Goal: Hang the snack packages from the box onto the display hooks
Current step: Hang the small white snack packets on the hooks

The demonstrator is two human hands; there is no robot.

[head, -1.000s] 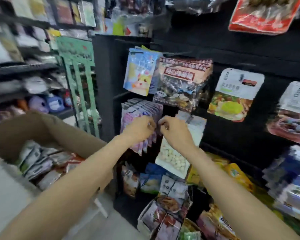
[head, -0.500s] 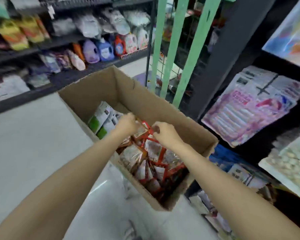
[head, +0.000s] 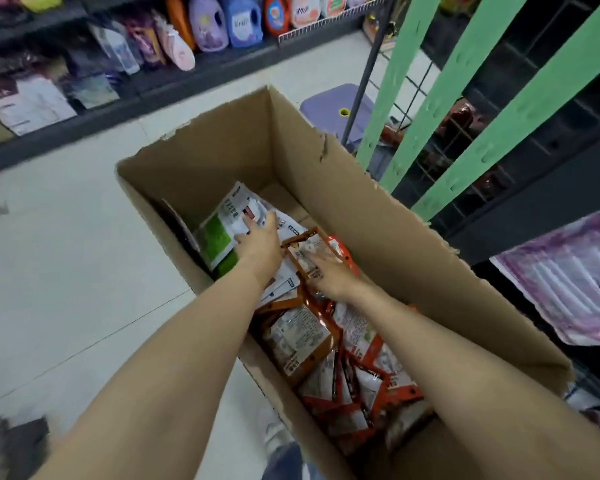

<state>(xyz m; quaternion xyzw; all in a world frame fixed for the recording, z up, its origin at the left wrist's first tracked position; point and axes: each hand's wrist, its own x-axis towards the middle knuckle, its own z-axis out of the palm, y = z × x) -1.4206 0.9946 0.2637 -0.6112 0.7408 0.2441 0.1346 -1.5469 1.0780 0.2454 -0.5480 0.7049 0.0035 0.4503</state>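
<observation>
An open cardboard box (head: 361,199) stands on the floor, holding several snack packages. White-and-green packets (head: 222,226) lie at its far end; orange-edged packets (head: 302,341) fill the near part. My left hand (head: 258,245) rests, fingers spread, on the white-and-green packets. My right hand (head: 326,271) lies on an orange-edged packet (head: 305,252), fingers partly under its edge; whether it grips it is unclear. Pink-purple hung packages (head: 568,271) show at the right edge.
A green metal frame (head: 499,116) and wire grid stand right of the box, against dark shelving. A purple stool (head: 333,105) sits behind the box. Across the tiled aisle (head: 66,271), low shelves hold detergent bottles (head: 208,22) and bags.
My view swung from the display hooks down to the box. Both hands left the hung packages and reached into the box, then moved further toward its far end.
</observation>
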